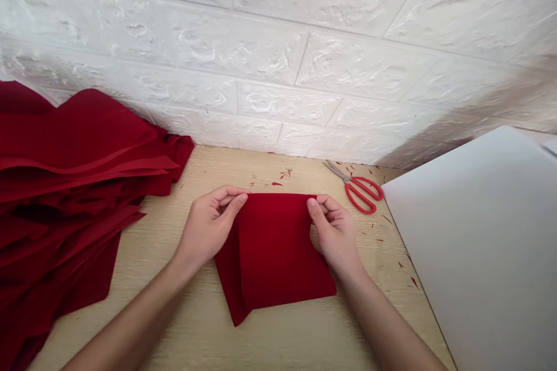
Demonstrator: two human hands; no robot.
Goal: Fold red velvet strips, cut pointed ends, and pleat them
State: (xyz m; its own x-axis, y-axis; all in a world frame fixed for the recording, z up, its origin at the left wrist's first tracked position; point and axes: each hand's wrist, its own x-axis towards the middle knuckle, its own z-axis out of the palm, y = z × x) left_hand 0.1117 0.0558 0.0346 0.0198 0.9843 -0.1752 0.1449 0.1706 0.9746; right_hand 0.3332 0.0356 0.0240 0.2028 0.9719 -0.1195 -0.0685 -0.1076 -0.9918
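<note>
Between my hands is a folded piece of red fabric [281, 249], its upper layer roughly square. An under layer shows past the lower left side. My left hand [213, 220] pinches the top left corner between thumb and fingers. At the top right corner, my right hand [335, 229] grips the fabric the same way. The top edge is stretched straight between the two hands. A pair of scissors [357, 185] with red handles lies just beyond my right hand, blades pointing up and left.
A large heap of red fabric [78, 145] covers the left side of the wooden table [174, 313]. Small red scraps [277, 184] are scattered near the white brick-patterned wall [270, 46]. On the right stands a large white panel [487, 243].
</note>
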